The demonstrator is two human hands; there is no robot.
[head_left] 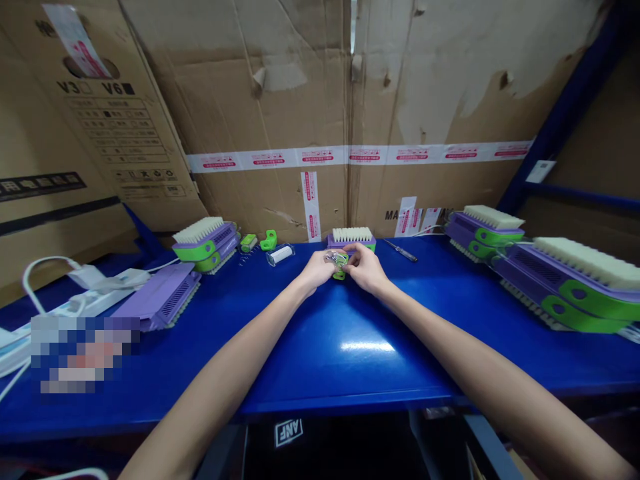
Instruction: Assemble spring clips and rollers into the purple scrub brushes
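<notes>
Near the desk's back edge, both grips, left hand and right hand, pinch a small green part. A brush unit stands just behind; open blue surface stretches to the front edge.

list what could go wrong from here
The green piece sits in the fingers of the left hand and right hand, so it could slip.
The small bits lie loose beside the clear tube; a bump might scatter them.
The screwdriver lies loose past the right hand and could get knocked.
</notes>
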